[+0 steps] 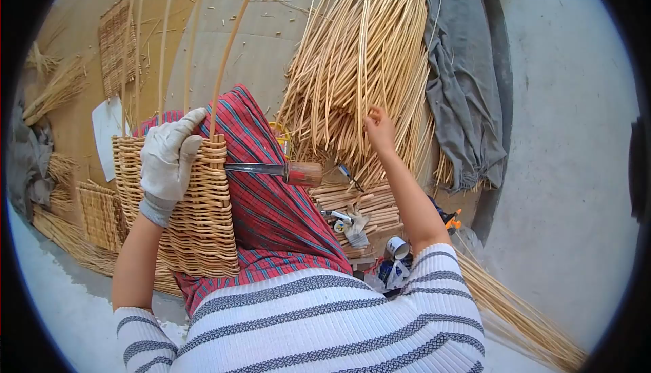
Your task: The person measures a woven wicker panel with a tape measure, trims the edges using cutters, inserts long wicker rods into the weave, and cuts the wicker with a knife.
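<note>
My left hand (166, 159), in a whitish glove, grips the upper part of a woven wicker panel (196, 230) resting against my lap. Tall bare stakes (234, 41) rise from its top edge. A metal-shafted tool with a red-brown wooden handle (303, 173) sticks out sideways from the panel's right edge, near the top; its tip is hidden in the weave. Over a large bundle of peeled willow rods (339, 81), my bare right hand (381, 131) is closed, its fingertips pinching what looks like one long rod.
Red plaid cloth (271, 210) covers my lap. Grey cloth (468, 95) lies along the bundle's right side. Short cut rods (366, 205), a can (397, 247) and small tools lie to my right. More woven panels (116, 44) and loose stalks (61, 91) are at left.
</note>
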A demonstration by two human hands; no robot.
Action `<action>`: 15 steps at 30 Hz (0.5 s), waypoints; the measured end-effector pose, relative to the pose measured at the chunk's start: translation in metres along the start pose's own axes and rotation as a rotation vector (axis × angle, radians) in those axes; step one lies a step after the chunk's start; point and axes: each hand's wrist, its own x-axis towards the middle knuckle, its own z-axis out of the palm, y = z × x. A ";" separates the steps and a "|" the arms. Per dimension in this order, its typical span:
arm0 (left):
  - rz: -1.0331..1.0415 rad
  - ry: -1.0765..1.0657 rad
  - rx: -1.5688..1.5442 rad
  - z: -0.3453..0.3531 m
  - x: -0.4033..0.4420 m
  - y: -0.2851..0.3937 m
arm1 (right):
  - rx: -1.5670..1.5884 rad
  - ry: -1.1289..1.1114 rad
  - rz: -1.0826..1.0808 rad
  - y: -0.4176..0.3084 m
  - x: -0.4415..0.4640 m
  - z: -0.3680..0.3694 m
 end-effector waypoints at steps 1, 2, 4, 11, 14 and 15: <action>0.002 -0.004 -0.003 0.001 0.001 0.001 | -0.002 -0.003 -0.010 -0.006 0.013 -0.001; -0.006 0.006 0.002 0.001 0.003 0.001 | 0.035 -0.007 0.111 -0.012 0.026 -0.001; -0.015 -0.061 -0.011 -0.002 0.005 0.002 | 0.072 -0.023 0.223 -0.025 0.047 0.003; 0.028 -0.023 0.013 0.000 0.003 -0.001 | 0.010 -0.312 0.299 -0.036 0.066 -0.025; 0.012 -0.028 0.014 0.000 0.003 0.000 | 0.771 -0.739 0.278 -0.069 0.025 -0.062; 0.013 -0.024 0.011 0.001 0.003 0.000 | 0.873 -0.735 0.216 -0.093 -0.005 -0.067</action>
